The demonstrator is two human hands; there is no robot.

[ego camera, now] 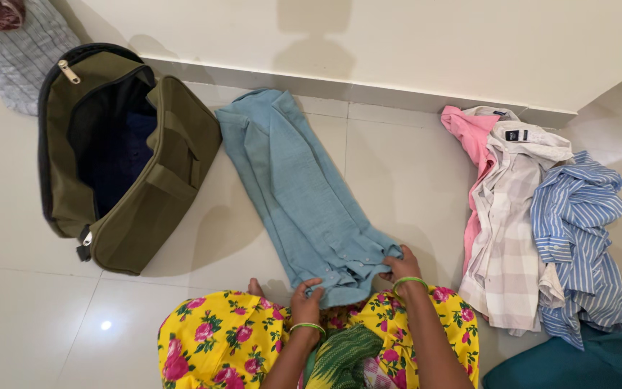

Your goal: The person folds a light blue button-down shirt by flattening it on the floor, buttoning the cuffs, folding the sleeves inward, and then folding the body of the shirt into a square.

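A: Where does the teal shirt [298, 193] lie?

B: On the pale tile floor [30, 310], folded lengthwise into a long strip. It runs from near the wall [412, 43] down to the person's lap.

A: And the hands?

B: The left hand [306, 300] pinches the near hem, fingers closed on the cloth. The right hand [400, 268] grips the near right corner, fingers curled tight on the fabric. Each wrist bears a green bangle.

A: What lies alongside?

B: To the left, an olive bag [154, 196], unzipped, with dark cloth inside. To the right, a heap: a pink shirt [471, 137], a checked shirt [507, 238] and a blue striped shirt [577, 223], overlapping. A grey cloth [16, 57] lies in the far left corner.
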